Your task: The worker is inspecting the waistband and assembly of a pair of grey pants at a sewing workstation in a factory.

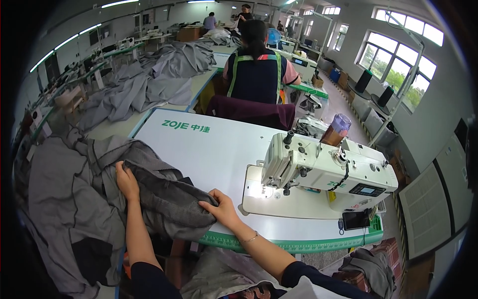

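Observation:
A dark grey garment (169,204) lies over the left front of the white sewing table, its opening edge turned toward me. My left hand (128,183) pinches the cloth near the garment's upper left part. At its right end my right hand (223,209) grips the edge between thumb and fingers. The white sewing machine (318,169) stands to the right of my right hand, apart from the cloth, with its needle area lit. More grey cloth (69,199) is heaped beside my left hand and hangs down at the left.
A green ruler strip (279,245) edges the table's front. Behind the machine head is a bottle (337,128). Ahead, a co-worker (256,70) sits with their back to me beyond a maroon-draped chair (251,113). Grey fabric piles (169,65) cover the long table at the left.

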Tool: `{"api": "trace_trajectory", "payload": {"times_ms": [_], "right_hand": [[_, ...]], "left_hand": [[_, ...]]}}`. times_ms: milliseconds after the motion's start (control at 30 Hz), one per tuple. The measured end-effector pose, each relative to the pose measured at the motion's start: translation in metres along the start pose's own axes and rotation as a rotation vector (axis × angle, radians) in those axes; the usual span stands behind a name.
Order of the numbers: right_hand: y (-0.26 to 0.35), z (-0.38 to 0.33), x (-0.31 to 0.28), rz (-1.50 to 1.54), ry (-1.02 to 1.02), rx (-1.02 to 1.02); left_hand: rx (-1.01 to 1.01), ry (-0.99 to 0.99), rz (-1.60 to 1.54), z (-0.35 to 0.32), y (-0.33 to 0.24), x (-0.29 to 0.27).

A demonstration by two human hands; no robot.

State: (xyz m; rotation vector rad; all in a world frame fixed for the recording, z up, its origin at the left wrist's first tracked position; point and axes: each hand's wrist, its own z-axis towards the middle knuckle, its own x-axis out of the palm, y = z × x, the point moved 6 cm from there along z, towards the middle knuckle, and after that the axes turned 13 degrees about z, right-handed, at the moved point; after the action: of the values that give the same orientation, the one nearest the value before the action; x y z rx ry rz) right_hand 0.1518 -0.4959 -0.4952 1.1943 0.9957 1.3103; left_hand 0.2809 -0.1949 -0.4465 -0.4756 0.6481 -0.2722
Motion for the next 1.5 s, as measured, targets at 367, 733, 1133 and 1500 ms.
{"api": "trace_trajectory", "payload": {"times_ms": [367,733,1133,1500], "right_hand": [[0.0089,0.0017,0.0006,0.012,0.011,0.020],[0.0027,0.0028,0.0006,-0.013,0.034,0.035],[0.0037,0.0028,0.0003,-0.003,0.011,-0.006],[0.0078,0.0021,0.0013,-0.001,0.019,-0.003]], "left_hand": [[-0.010,0.024,-0.051,0.0010,0.0007,0.0024],[0.013,-0.004,-0.043,0.0008,0.0018,0.0028],[-0.017,0.011,-0.059,0.0011,0.0014,0.0024],[0.001,-0.017,-0.034,0.0000,0.0006,0.0006]]}}
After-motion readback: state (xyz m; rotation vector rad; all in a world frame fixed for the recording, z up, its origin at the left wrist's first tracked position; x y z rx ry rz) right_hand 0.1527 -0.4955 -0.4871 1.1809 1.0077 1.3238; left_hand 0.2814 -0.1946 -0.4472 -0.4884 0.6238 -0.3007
